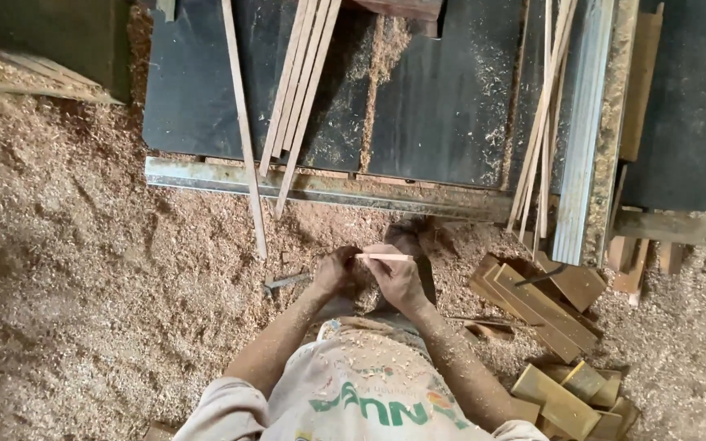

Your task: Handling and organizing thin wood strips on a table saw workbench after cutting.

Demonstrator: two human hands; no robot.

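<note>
A short, pale, thin wooden stick (pixel 384 257) lies level, its long axis running left to right, between both hands just below the dark sawdust-strewn tabletop (pixel 443 106). The right hand (pixel 398 278) pinches it with closed fingers; the left hand (pixel 335 271) curls shut at its left end. Long thin wooden strips (pixel 300 82) overhang the tabletop edge.

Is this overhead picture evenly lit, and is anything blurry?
Head view: soft daylight, no glare; the sawdust-covered floor darkens toward the lower left; the short pale wooden strip between left hand and right hand stays sharp; the frame's edges bend slightly.
</note>
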